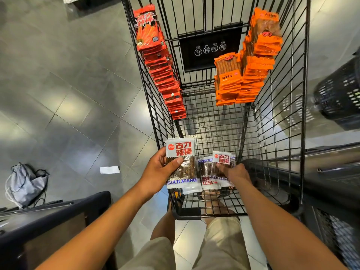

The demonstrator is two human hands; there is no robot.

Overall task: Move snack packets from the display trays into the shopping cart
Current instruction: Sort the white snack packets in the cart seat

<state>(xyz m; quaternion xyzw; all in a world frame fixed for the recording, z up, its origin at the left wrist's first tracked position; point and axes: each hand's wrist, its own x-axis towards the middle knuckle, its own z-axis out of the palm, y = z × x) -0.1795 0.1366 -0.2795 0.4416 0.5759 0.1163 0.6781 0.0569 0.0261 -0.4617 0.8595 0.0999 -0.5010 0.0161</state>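
A black wire shopping cart fills the middle of the head view. Inside it a tall stack of red snack packets leans on the left wall, and stacks of orange packets stand at the far right. My left hand grips a small stack of white snack packets over the cart's near left corner, thumb on the front. My right hand holds another bunch of white packets low inside the cart's near end.
Black display trays sit at the lower left and along the right. A black plastic basket is at the right. On the grey tiled floor lie a grey drawstring bag and a white paper slip.
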